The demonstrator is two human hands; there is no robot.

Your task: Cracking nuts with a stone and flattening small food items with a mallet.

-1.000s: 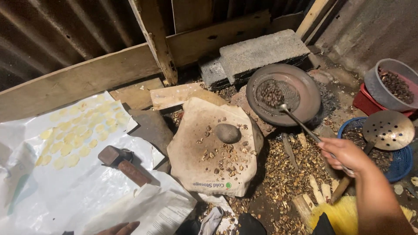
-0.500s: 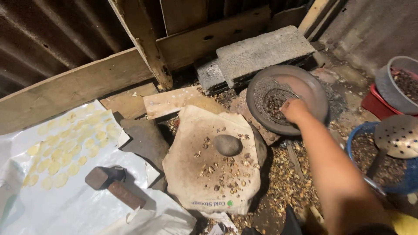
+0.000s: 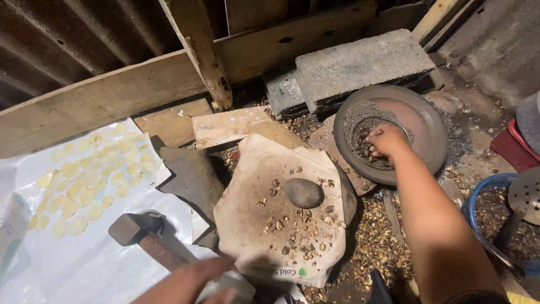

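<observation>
My right hand [image 3: 385,139] reaches into a round wire strainer [image 3: 367,121] of dark roasted nuts inside a shallow dark pan [image 3: 430,121]. Its fingers curl down among the nuts and hide what they grip. My left hand [image 3: 191,278] is blurred at the bottom edge, fingers apart and holding nothing, just beside the handle of a hammer [image 3: 132,226] lying on white plastic sheet [image 3: 84,267]. Between the hands sits a flat slab covered by a tan sack [image 3: 264,225], with a rounded grey stone [image 3: 304,192] and scattered nut bits on it.
Flattened yellow discs [image 3: 84,180] lie in rows on the plastic at left. A concrete block [image 3: 360,62] and wooden planks [image 3: 112,95] back the area. A blue basin [image 3: 478,191], a perforated metal skimmer [image 3: 526,194] and a red container [image 3: 509,149] stand right. Shell litter [image 3: 377,242] covers the ground.
My right hand left the spot near the skimmer and reached forward into the strainer in the pan. My left hand rose into view toward the hammer handle. The view came closer.
</observation>
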